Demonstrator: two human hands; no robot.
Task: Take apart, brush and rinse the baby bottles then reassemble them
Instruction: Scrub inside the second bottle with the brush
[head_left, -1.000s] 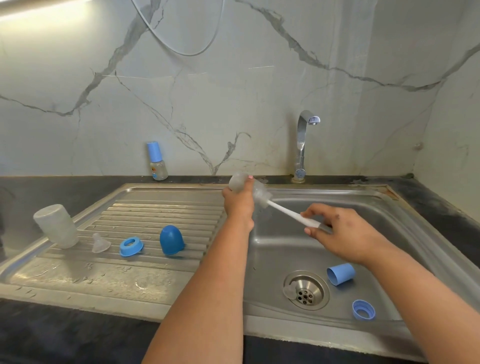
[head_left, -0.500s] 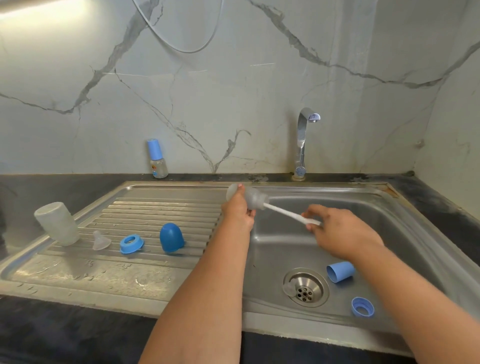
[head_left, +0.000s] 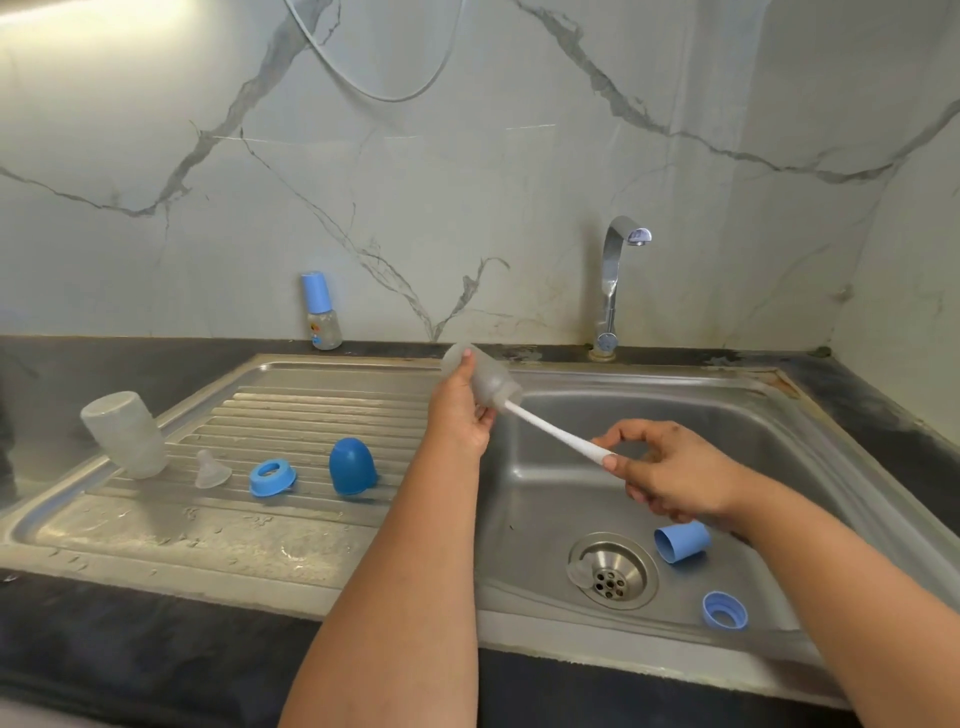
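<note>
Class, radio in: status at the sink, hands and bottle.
Left hand grips clear bottle. Right hand pinches brush handle, head inside bottle. Nothing blocking.

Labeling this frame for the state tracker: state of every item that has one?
small bottle: open, gripped by left hand, brush inside
brush: handle pinched by right hand
large bottle: upside down, tilted
capped bottle: assembled, upright
dome cap: off
light cap: on its side
faucet: no water visible

The brushed stainless-steel sink (head_left: 779, 431) gleams dully at right. The ribbed metal drainboard (head_left: 311, 415) holds a glossy dark-blue plastic dome cap (head_left: 352, 466) and a frosted translucent plastic bottle (head_left: 124, 434).
</note>
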